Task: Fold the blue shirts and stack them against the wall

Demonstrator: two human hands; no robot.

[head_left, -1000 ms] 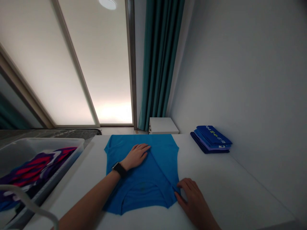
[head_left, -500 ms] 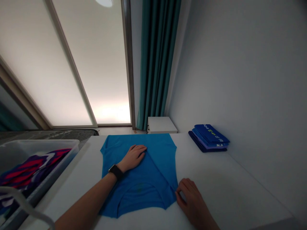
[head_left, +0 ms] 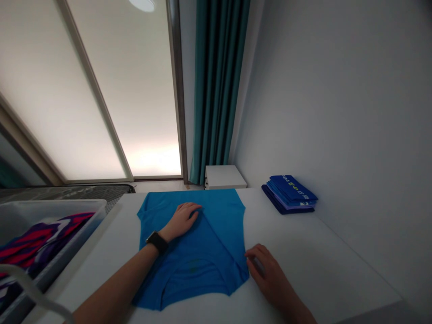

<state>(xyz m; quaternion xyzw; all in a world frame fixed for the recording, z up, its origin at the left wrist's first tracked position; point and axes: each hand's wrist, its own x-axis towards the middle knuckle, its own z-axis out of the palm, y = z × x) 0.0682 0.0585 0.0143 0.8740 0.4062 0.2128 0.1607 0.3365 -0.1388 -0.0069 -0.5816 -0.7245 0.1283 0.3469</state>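
A blue T-shirt (head_left: 216, 229) lies spread on the white table with its neckline toward me and its sides folded in. My left hand (head_left: 180, 219), with a black watch on the wrist, rests flat on the shirt's upper middle, fingers stretched out. At the shirt's right edge, my right hand (head_left: 266, 272) has its thumb and forefinger brought together in a pinch on the side of the cloth. How much fabric is between those fingertips is hard to see.
A stack of folded blue and purple clothes (head_left: 290, 195) sits at the table's far right, near the wall. On the left stands a clear plastic bin (head_left: 97, 225) with a red and purple striped garment (head_left: 40, 240). A white cabinet (head_left: 224, 176) is beyond the table (head_left: 303, 261).
My right hand has slid slightly up along the shirt's right edge, away from the lower corner. My left hand stays on the cloth. The whole view has shifted a little.
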